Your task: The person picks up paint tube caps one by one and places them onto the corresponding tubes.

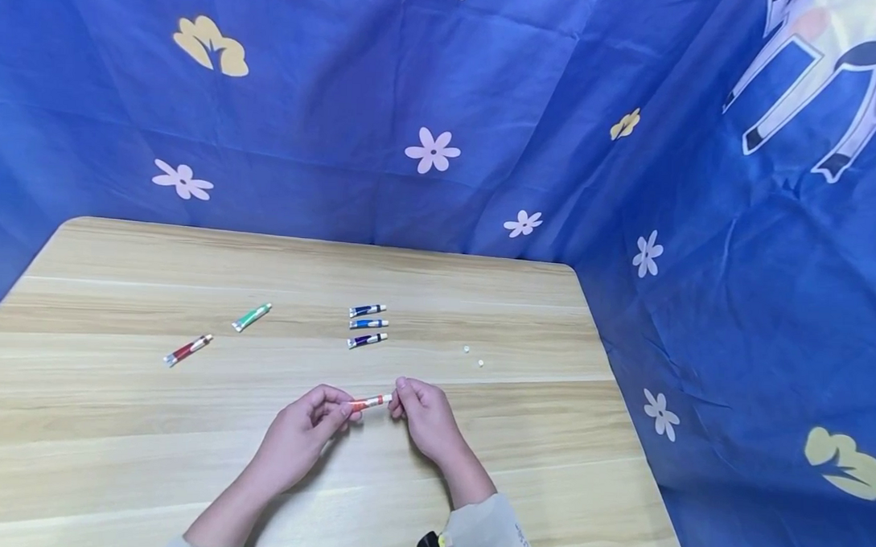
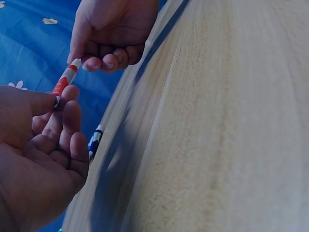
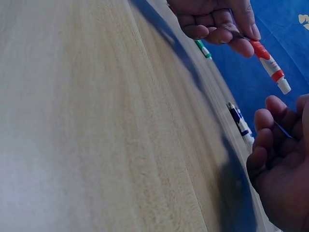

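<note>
Above the near part of the wooden table, the left hand pinches; the right hand, loosely bent, holds nothing. Between them is the pinched red tube. Farther on the table lie five other tubes and, at its right part, two small white pieces.

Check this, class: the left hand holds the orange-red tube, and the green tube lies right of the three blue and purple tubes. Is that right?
Not quite: the head view shows the green tube left of the three blue and purple tubes, not right. The left hand does hold the orange-red tube.
</note>
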`<state>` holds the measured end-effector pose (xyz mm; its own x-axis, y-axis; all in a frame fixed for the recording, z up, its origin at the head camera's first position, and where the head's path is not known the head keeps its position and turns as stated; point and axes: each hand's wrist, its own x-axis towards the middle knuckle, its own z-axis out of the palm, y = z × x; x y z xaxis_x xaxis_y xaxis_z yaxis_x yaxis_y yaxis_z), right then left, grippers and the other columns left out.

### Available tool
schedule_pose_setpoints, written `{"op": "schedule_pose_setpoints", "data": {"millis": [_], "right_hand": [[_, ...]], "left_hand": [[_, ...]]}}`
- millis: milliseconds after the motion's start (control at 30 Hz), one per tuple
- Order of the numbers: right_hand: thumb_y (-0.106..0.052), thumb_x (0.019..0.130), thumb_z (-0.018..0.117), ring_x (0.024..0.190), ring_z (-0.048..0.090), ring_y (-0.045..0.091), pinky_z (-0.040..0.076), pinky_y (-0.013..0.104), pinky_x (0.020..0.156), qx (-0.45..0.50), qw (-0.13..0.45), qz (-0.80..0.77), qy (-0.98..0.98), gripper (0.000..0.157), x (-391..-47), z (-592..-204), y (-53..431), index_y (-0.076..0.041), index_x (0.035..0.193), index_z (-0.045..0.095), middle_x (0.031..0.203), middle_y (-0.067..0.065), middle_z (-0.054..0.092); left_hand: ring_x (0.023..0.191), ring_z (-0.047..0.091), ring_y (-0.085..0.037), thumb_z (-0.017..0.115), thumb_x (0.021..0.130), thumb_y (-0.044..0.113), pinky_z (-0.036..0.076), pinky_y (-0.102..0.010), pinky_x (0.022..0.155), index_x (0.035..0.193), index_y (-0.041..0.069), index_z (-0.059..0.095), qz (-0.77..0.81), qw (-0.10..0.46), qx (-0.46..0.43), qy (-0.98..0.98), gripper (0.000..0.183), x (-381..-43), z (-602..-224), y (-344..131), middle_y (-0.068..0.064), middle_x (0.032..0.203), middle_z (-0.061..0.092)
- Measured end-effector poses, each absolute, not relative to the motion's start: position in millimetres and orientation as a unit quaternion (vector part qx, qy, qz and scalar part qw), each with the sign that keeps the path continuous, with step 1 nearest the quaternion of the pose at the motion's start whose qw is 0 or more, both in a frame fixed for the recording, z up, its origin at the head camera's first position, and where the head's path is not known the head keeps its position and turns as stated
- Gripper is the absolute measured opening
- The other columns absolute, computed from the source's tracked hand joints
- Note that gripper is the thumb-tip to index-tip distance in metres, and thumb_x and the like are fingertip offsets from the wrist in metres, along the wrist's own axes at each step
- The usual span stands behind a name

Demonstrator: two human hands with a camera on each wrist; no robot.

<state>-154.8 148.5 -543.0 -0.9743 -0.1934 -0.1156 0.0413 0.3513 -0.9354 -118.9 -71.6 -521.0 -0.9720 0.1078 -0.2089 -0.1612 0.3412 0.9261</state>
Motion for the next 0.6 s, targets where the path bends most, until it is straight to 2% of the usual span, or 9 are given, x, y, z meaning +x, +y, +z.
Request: {"op": "schedule_pose_setpoints", "data": {"millis": [167, 300, 467, 600], "right_hand": [[-0.024, 0.116, 0.049, 0.083, 0.063, 0.014, 0.054, 0.022, 0.081, -0.05, 0.106, -0.602, 0.79, 0.032, -155.3, -542.9, 147.7, -0.003, 0.106, 0.071, 0.095, 0.023, 0.074], [-0.008, 0.11, 0.057, 0.089, 0.065, 0.014, 0.056, 0.019, 0.08, -0.063, 0.108, -0.62, 0.775, 0.017, -154.6, -543.0, 146.9, -0.001, 0.121, 0.068, 0.105, 0.022, 0.073], [0.004, 0.097, 0.069, 0.095, 0.063, 0.008, 0.055, 0.015, 0.083, -0.104, 0.086, -0.606, 0.784, 0.029, -152.6, -541.1, 146.5, -0.002, 0.125, 0.066, 0.111, 0.016, 0.07], [0.004, 0.094, 0.075, 0.094, 0.064, 0.005, 0.057, 0.017, 0.084, -0.113, 0.075, -0.598, 0.79, 0.029, -150.0, -538.0, 146.2, -0.006, 0.121, 0.069, 0.11, 0.014, 0.071]], "left_hand": [[0.091, 0.073, -0.01, 0.067, 0.108, 0.022, 0.056, -0.019, 0.085, 0.119, 0.011, 0.071, 0.578, 0.115, -0.022, 0.807, 0.016, -118.7, -519.9, -72.5, -0.002, 0.105, 0.083], [0.09, 0.073, -0.01, 0.066, 0.109, 0.024, 0.056, -0.02, 0.086, 0.119, 0.011, 0.071, 0.585, 0.114, -0.029, 0.802, 0.017, -118.1, -519.5, -73.6, -0.003, 0.106, 0.083], [0.091, 0.073, -0.01, 0.066, 0.11, 0.026, 0.056, -0.02, 0.087, 0.12, 0.011, 0.071, 0.591, 0.112, -0.039, 0.798, 0.019, -118.6, -521.3, -75.8, -0.003, 0.106, 0.083], [0.091, 0.073, -0.01, 0.065, 0.11, 0.028, 0.056, -0.021, 0.088, 0.12, 0.012, 0.071, 0.587, 0.112, -0.042, 0.801, 0.02, -118.7, -522.6, -77.2, -0.002, 0.106, 0.083]]}}
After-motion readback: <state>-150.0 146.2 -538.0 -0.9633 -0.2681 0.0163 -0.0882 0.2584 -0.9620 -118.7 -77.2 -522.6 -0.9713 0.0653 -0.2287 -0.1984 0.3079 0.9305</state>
